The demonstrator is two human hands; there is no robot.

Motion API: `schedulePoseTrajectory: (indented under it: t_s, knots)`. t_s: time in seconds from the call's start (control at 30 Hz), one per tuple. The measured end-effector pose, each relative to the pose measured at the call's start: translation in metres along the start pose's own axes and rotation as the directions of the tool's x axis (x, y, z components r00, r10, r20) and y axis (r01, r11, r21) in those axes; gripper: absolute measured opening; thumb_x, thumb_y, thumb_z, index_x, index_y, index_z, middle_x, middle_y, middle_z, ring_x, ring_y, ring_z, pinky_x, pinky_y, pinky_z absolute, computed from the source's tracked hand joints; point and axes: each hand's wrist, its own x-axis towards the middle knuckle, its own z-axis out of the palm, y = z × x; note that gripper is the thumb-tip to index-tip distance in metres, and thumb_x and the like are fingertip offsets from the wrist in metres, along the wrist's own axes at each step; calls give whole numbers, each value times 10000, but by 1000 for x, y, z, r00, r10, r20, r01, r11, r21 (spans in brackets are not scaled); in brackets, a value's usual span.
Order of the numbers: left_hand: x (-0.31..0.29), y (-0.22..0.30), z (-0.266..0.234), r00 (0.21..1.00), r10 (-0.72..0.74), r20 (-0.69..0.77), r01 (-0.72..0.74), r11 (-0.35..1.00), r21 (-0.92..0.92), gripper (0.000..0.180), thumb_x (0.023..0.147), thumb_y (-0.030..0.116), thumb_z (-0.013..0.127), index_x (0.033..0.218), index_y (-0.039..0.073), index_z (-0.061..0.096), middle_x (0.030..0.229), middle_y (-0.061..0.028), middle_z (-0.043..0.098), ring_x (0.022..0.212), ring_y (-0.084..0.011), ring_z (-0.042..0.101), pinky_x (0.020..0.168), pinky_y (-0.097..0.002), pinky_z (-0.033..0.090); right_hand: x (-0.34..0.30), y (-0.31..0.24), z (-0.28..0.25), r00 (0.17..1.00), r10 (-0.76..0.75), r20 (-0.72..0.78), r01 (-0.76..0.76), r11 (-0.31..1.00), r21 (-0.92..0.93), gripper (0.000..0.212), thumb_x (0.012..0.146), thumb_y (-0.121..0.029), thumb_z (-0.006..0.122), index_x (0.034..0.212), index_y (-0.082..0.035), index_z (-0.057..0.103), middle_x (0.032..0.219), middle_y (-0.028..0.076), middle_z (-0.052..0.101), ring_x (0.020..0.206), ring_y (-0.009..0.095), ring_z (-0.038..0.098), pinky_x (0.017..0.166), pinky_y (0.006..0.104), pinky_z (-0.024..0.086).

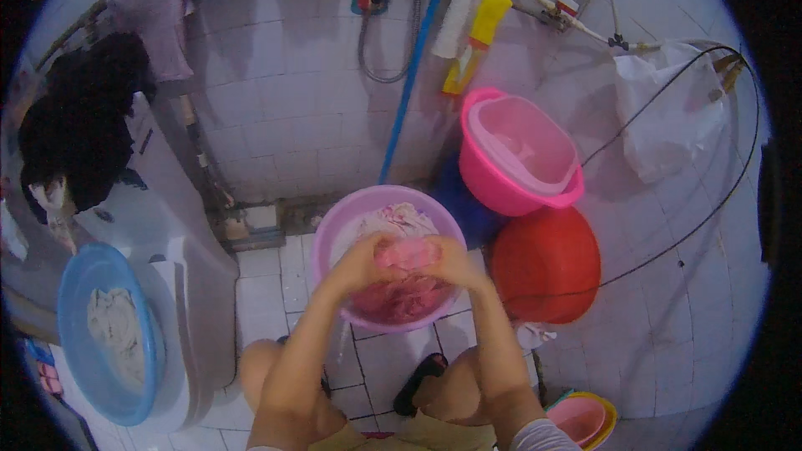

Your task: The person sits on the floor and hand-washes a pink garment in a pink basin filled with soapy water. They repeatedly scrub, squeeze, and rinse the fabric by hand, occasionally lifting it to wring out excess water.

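Note:
A lilac round basin [327, 230] stands on the tiled floor in front of me. In its far part lies a pale patterned cloth [403, 219], and a darker red-pink cloth [401, 299] fills the near part. Above these, my left hand [366, 260] and my right hand [455, 263] are closed round a bunched pink cloth [408, 254], one from each side. My fingertips are partly hidden behind the bundle. Whether it hangs free or joins the cloth below, I cannot tell.
At the left, a light blue basin [150, 326] with a greyish cloth rests on a white appliance [209, 317]. Right of my basin are a red basin [547, 267] and stacked pink basins [484, 171]. A blue pole [412, 75] leans on the tiled wall.

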Motion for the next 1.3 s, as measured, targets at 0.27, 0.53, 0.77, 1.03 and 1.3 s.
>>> schedulePoseTrajectory:
  t_s: [0.27, 0.53, 0.77, 1.03, 1.3]
  knots:
    - [-3, -48, 10, 999, -22, 32, 33, 915, -403, 490, 780, 185, 715, 1214, 79, 515, 1152, -48, 570, 1100, -169, 521, 942, -316, 404, -7, -25, -20, 997, 63, 47, -78, 878, 472, 443, 705, -156, 784, 1083, -10, 604, 1006, 38, 639, 917, 118, 581, 843, 280, 464]
    - [-13, 11, 4, 983, -161, -87, -20, 379, -925, 361, 869, 128, 604, 1209, 70, 499, 1163, -72, 549, 1096, -161, 513, 941, -293, 413, -10, -49, -31, 987, 84, 136, -110, 974, 196, 503, 721, -277, 767, 1118, -11, 610, 1045, 67, 648, 930, 143, 593, 849, 290, 464]
    - [-1, 12, 1, 891, -271, -365, -198, 492, -848, 371, 907, 156, 560, 1246, 42, 457, 1209, -82, 517, 1129, -178, 486, 977, -312, 385, -13, -12, -17, 959, 246, 141, -229, 965, -130, 421, 725, -216, 688, 1092, -20, 618, 933, 54, 660, 824, 139, 601, 745, 292, 482]
    - [7, -25, -8, 844, -193, -500, -94, 866, -492, 451, 942, 289, 507, 1278, -6, 445, 1273, -141, 499, 1162, -212, 471, 989, -330, 358, -11, 12, -9, 961, 123, -248, 64, 773, 631, 455, 692, -38, 528, 1146, -24, 539, 960, 27, 584, 866, 123, 553, 766, 245, 450]
    - [-1, -33, 15, 757, -440, -483, 75, 793, -605, 382, 946, 287, 499, 1187, -8, 491, 1153, -132, 548, 1056, -215, 517, 921, -336, 407, 13, -6, -10, 949, 123, -290, 86, 785, 614, 442, 608, -107, 504, 1043, -45, 550, 965, 29, 547, 919, 130, 501, 807, 236, 400]
